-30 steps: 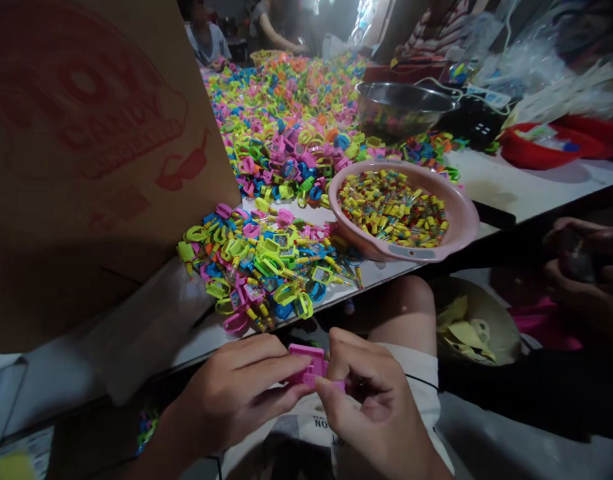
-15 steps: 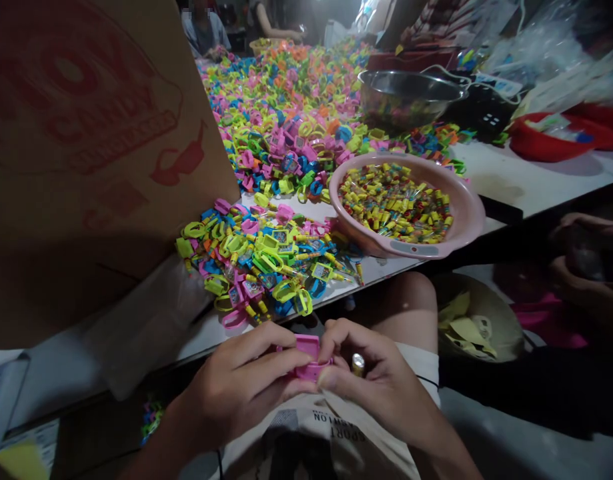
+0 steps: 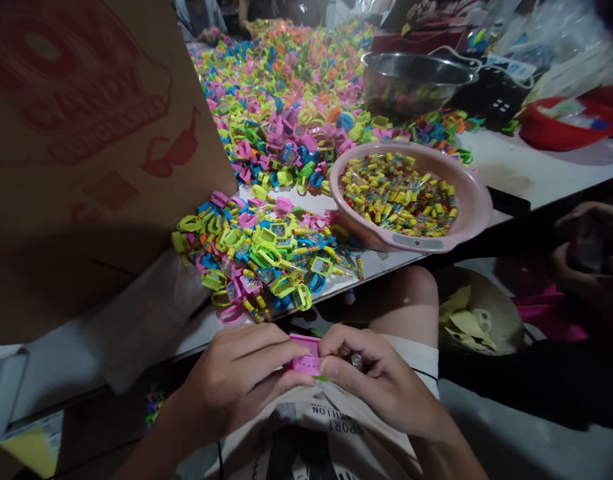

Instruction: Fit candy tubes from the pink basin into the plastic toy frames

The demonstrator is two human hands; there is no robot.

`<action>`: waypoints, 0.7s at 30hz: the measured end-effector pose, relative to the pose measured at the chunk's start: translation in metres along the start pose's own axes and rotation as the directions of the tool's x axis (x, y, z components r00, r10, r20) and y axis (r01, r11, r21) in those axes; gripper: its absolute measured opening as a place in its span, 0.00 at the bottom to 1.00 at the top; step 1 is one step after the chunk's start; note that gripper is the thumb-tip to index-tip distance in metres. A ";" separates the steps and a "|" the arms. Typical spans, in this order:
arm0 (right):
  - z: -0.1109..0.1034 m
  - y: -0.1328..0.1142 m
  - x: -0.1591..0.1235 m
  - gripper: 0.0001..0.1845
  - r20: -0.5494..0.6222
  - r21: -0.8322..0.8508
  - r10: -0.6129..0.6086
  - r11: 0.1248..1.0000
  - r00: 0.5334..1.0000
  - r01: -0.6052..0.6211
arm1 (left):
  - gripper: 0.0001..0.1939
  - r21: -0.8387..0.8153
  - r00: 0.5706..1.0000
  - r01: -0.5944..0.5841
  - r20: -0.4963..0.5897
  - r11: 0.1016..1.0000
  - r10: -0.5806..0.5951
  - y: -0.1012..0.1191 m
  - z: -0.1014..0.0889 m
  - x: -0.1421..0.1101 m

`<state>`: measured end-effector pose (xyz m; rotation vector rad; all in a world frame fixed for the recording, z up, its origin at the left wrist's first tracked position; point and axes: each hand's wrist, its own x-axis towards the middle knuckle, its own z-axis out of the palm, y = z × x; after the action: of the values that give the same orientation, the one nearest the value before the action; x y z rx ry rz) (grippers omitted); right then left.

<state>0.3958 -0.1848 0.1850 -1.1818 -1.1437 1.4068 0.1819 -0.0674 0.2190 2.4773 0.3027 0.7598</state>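
Observation:
Over my lap, a pink plastic toy watch [image 3: 307, 363] is held between both hands. My left hand [image 3: 246, 377] is closed on its left side, fingers lying across it. My right hand [image 3: 373, 373] pinches its right end between thumb and forefinger. A small clear tube [image 3: 357, 361] pokes out from the curled fingers of that same hand; most of it is hidden. A bit of green shows just under the watch. Ahead on the table edge lies a small heap of toy watches and candy tubes [image 3: 266, 250].
A pink basin [image 3: 479, 210] full of yellow-capped tubes stands on the table. Behind it are a metal bowl [image 3: 416, 80] and a large heap of toy watches [image 3: 286, 100]. A cardboard box [image 3: 86, 220] rises at left. Another person's hands [image 3: 593, 247] are at right.
The pink watch has turned in my fingers, now showing a row of small holes. The tube in my right hand has shifted slightly. My view has tilted down a little.

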 end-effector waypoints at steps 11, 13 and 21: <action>-0.002 -0.003 0.002 0.20 0.074 -0.087 0.040 0.996 0.996 -0.033 | 0.06 -0.261 0.933 0.331 0.234 0.907 -0.273 -0.006 0.001 -0.009; -0.001 -0.004 0.001 0.19 0.087 -0.110 0.017 0.994 0.996 -0.007 | 0.08 -0.316 0.898 0.408 0.311 0.857 -0.313 -0.006 -0.004 -0.007; -0.004 -0.004 0.000 0.17 0.108 -0.102 -0.013 0.994 0.994 0.024 | 0.09 -0.427 0.818 0.548 0.454 0.719 -0.354 0.002 -0.012 0.003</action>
<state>0.4004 -0.1837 0.1888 -1.1763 -1.3125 1.4254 0.1778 -0.0633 0.2297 1.8206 0.4759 0.1489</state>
